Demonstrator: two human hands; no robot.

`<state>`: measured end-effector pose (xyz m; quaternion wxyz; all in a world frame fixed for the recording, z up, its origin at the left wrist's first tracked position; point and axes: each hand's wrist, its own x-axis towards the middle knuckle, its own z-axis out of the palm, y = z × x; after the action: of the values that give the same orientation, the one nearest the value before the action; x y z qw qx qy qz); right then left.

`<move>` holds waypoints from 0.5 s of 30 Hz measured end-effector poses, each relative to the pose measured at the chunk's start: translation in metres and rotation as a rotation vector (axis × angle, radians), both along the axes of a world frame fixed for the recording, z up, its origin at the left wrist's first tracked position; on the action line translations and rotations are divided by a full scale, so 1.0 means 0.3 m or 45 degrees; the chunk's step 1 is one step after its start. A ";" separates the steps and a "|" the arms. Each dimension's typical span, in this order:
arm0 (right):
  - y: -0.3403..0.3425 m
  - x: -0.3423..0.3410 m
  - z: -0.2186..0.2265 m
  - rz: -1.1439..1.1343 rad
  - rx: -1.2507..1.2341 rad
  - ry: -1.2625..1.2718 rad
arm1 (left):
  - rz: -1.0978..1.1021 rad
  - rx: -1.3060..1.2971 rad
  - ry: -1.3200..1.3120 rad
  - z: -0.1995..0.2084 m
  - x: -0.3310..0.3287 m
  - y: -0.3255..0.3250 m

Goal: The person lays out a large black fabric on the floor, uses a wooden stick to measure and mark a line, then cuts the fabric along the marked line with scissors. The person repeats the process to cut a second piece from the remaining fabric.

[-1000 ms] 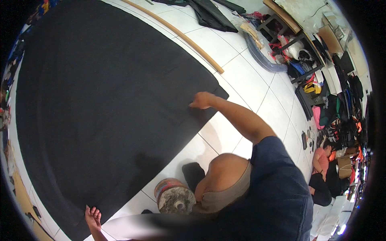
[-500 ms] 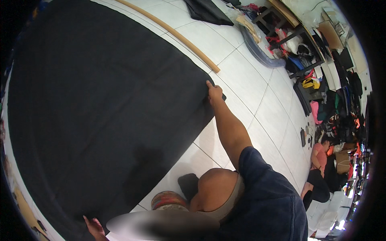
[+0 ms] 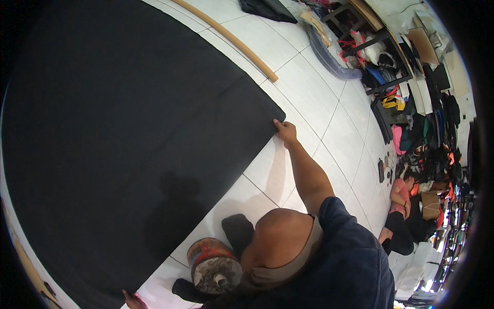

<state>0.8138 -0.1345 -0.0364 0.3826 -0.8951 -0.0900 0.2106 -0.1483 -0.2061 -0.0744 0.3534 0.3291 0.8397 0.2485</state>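
Note:
A large sheet of black fabric (image 3: 128,113) lies spread over the floor on the left, nearly flat, with faint creases. At its right corner my right hand (image 3: 287,134) pinches the near edge, thumb on top and fingers partly hidden below. Down at the sheet's near-left corner is my left hand (image 3: 135,300), partly cut off by the lower rim. Its thumb and fingers close over the fabric's edge there. My knee and foot are beside the near edge, and the shadow of my head falls on the fabric.
A long tan pole (image 3: 231,44) lies past the far edge. White floor tiles (image 3: 303,103) run to the right. A stained round can (image 3: 213,262) stands by my leg. Further off are a black rack (image 3: 386,56) with bags, heaped goods and a seated person (image 3: 400,206).
My right hand has shifted slightly right and nearer, and the folded corner now lies flatter. My left hand, earlier spread over the fabric, has moved right to its near edge and closed.

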 end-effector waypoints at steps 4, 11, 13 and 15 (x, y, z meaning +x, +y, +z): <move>-0.015 0.041 -0.025 -0.051 0.029 -0.014 | -0.312 0.132 0.190 -0.012 0.011 0.014; 0.029 0.023 -0.042 -0.009 -0.187 -0.252 | 0.626 0.184 -0.472 0.031 0.123 0.086; 0.046 0.035 -0.032 -0.028 -0.216 -0.231 | 0.634 0.153 -0.481 0.043 0.126 0.095; 0.062 0.042 -0.029 -0.036 -0.289 -0.212 | 0.620 0.094 -0.484 0.027 0.091 0.098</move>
<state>0.8265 -0.1158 -0.0451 0.2733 -0.9481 -0.0843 0.1390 -0.1209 -0.1767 -0.0662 0.4220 0.0784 0.8031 0.4132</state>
